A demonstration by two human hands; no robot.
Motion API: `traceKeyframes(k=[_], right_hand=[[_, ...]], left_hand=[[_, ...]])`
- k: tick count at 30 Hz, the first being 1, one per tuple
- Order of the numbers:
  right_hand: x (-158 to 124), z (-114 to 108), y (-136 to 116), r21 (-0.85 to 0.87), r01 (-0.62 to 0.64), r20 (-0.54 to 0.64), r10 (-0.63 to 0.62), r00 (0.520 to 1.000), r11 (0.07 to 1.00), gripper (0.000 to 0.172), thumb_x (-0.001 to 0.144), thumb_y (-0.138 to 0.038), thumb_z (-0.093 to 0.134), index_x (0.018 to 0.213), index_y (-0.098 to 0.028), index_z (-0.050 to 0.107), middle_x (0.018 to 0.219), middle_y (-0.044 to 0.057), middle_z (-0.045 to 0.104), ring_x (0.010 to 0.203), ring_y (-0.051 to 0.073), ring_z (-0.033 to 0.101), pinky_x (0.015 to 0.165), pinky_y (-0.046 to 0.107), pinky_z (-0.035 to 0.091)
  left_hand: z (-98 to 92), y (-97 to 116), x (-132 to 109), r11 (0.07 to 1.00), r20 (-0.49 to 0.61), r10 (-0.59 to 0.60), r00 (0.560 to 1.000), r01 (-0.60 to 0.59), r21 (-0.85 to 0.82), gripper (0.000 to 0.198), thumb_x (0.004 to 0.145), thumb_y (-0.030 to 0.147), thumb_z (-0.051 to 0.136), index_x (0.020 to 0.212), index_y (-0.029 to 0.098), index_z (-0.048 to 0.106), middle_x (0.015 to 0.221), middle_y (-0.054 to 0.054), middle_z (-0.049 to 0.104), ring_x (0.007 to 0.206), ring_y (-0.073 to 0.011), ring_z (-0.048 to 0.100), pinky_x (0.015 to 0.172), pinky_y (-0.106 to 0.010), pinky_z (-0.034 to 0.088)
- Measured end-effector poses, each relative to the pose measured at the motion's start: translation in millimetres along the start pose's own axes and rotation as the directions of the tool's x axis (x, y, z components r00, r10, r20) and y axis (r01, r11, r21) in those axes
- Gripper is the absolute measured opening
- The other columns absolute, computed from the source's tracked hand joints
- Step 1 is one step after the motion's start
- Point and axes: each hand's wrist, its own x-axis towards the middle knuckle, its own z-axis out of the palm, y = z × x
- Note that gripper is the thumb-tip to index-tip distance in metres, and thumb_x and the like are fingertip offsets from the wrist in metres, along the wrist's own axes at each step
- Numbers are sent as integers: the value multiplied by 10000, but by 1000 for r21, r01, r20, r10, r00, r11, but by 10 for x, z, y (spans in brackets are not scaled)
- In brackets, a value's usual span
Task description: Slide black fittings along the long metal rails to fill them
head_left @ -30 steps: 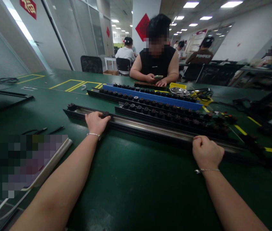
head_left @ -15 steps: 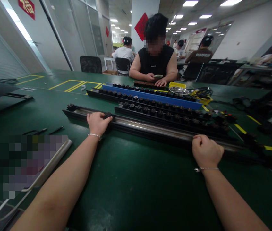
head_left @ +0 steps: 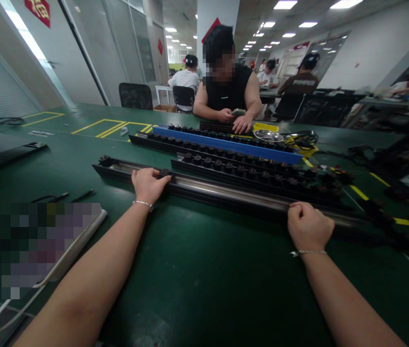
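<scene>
A long black rail [head_left: 226, 187] with a shiny metal channel lies slantwise across the table before me. My left hand [head_left: 148, 185] is closed over it left of the middle, thumb against a small black socket-like module [head_left: 164, 172] in the channel. The fingertips are partly hidden behind the hand. Another such module [head_left: 105, 159] sits at the rail's left end. Toward the right end, my right hand [head_left: 310, 225] is curled in a fist around the rail's near edge; its fingertips are out of sight.
Behind are two black rails filled with modules [head_left: 228, 167] and a blue rail [head_left: 222, 144]. A metal bowl [head_left: 268, 136] and yellow trays stand farther back. Opposite sits a person [head_left: 228, 89] holding a phone. Cables and a pixelated flat object [head_left: 48, 241] lie left; another person's hand is at the left edge.
Both my hands stay in nearly the same places on the rail. The person opposite has leaned to the left. The hand at the left edge has shifted slightly.
</scene>
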Motion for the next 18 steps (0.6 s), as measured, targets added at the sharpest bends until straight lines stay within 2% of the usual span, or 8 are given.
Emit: traceKeyframes(k=[5,18], right_hand=[[-9,-2,-1,30,3,-26,-2,1000,1000,258,788,-215,401,780,-163,654,586,26,532,617,146,439,645,294,227],[-3,-8,5,10,4,8,-4,1000,1000,277,798,-226,391,808,-165,661,585,28,521,623,156,432,638,300,206]], left_hand=[[6,2,1,1000,-1,-1,1000,1,6,303,660,525,584,672,222,592,829,-45,653,953,-265,561,1032,-471,239],[-21,100,-35,999,28,33,999,-33,19,299,667,525,595,658,227,570,839,-40,648,946,-259,562,1017,-447,257]])
